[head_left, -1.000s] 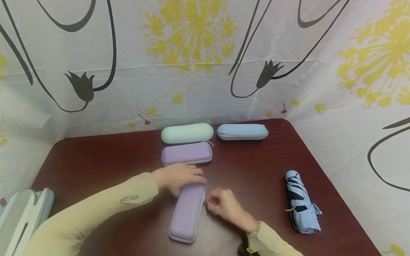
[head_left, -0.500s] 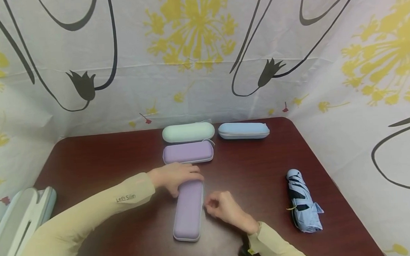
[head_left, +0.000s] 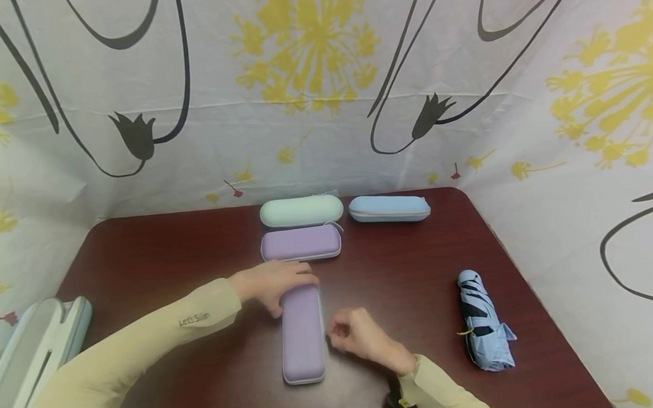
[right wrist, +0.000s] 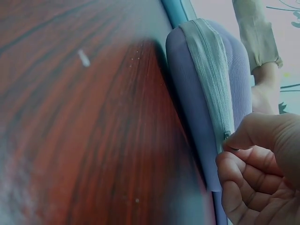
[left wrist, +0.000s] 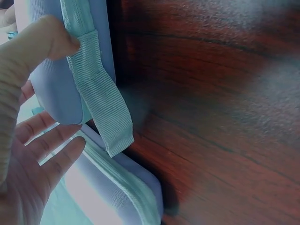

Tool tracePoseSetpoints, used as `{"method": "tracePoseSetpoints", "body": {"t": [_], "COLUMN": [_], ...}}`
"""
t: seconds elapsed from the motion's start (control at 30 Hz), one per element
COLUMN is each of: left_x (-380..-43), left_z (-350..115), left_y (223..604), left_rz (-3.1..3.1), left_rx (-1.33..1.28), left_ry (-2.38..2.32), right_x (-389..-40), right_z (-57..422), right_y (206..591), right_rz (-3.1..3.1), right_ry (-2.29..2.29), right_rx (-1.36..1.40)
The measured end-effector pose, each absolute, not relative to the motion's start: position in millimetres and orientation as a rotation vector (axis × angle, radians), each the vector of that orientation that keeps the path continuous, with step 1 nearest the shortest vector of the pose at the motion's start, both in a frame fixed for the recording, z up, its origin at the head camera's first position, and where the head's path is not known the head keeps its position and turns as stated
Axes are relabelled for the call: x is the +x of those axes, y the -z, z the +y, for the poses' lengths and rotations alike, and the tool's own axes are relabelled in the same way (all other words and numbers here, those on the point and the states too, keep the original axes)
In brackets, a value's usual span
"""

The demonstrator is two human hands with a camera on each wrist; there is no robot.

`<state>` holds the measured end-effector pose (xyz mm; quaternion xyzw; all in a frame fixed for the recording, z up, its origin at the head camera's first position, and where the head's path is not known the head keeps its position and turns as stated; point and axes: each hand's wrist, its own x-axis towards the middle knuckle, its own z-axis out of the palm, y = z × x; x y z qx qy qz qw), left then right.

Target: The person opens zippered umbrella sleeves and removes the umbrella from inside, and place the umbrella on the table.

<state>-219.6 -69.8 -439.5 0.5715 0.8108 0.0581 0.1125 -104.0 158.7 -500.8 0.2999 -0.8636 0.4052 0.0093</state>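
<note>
A purple zip case [head_left: 302, 340] lies lengthwise on the dark red table in the middle of the head view. At its far end my left hand [head_left: 277, 284] holds it; in the left wrist view the thumb [left wrist: 58, 42] presses the case's side by a pale fabric tab [left wrist: 105, 110]. My right hand [head_left: 361, 335] is at the case's right side. In the right wrist view its thumb and index finger pinch the small zipper pull [right wrist: 227, 135] on the pale zipper band [right wrist: 208, 61]. The zipper looks closed along the stretch that shows.
Behind stand a second purple case [head_left: 301, 244], a mint case [head_left: 301, 211] and a light blue case [head_left: 389, 208]. A folded blue umbrella [head_left: 484, 324] lies on the right. At the left edge is a white and grey object [head_left: 37, 352]. Patterned sheets enclose the table [head_left: 404, 273].
The purple case has turned from slanted to nearly straight, its near end going right and its far end left with my left hand. My right hand stays almost in place.
</note>
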Motion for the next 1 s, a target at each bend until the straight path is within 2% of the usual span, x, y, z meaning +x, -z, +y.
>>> {"method": "tracePoseSetpoints", "body": {"t": [1.0], "left_x": [-218], "left_z": [-95], "left_y": [461], "left_rz": [2.387], "left_rx": [1.406], "left_ry": [-0.533], "right_x": [-103], "right_z": [173], "right_y": [500], "right_rz": [-2.681], "right_ry": [-1.192], "right_rx": [1.129]}}
